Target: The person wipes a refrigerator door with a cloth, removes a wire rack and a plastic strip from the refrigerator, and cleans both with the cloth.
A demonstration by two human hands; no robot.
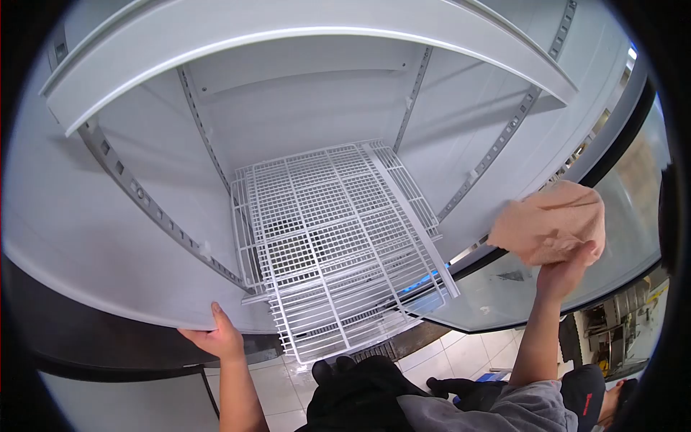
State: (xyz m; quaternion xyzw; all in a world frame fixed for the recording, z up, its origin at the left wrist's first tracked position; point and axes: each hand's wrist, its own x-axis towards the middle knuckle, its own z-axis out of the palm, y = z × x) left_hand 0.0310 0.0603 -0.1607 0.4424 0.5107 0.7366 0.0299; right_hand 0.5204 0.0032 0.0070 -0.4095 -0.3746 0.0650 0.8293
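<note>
My left hand (214, 337) rests at the lower left edge of the white cabinet wall (144, 252), thumb up and fingers around the edge. On the right, my right hand (568, 273) is closed on a pinkish cloth (551, 223), held up in front of the open glass door (497, 288). Between the hands, several white wire shelves (324, 216) lie stacked in the bottom of the cabinet, with the top one tilted and jutting out toward me.
A white curved panel (309, 36) spans the top of the cabinet. Slotted metal rails (151, 205) run up the side walls. Below are floor tiles (461, 356) and a drain grate. Part of another person (586, 396) shows at the lower right.
</note>
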